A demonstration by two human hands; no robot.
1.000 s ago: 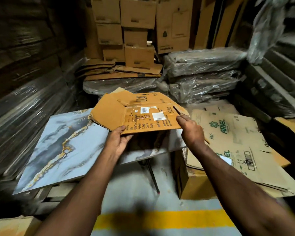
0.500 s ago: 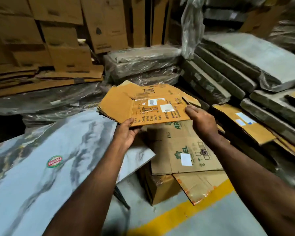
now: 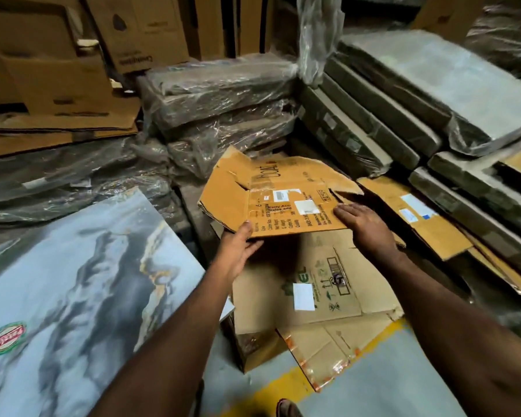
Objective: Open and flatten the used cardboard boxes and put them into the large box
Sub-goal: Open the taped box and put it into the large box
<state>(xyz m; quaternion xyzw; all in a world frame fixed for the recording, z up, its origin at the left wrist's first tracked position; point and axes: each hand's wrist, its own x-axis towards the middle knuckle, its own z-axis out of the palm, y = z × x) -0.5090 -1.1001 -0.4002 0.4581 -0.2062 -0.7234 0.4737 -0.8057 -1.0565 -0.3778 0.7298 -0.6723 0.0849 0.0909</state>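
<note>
Cardboard, already flattened, is on its way to the large box.
Both hands pinch the flattened carton point(image 3: 280, 197) by its near edge, left hand point(image 3: 238, 248) and right hand point(image 3: 364, 227), above the large box point(image 3: 253, 341) piled with flat cardboard sheets point(image 3: 307, 284); next, I judge, lower and release it there.

Both hands point(image 3: 301, 233) hold flattened box point(image 3: 271, 200).

The box point(image 3: 278, 195) held between both hands is matt brown corrugated cardboard, creased, with white paper labels. Below the hands, the sheet point(image 3: 301, 293) is paler matt cardboard with printed marks and glossy tape at its torn edge. Left of the left hand point(image 3: 238, 251), the tile point(image 3: 73, 281) is smooth, glossy, marble-patterned. Beyond the hands, the bundles point(image 3: 223, 109) are wrapped in wrinkled, shiny clear plastic film.
</note>
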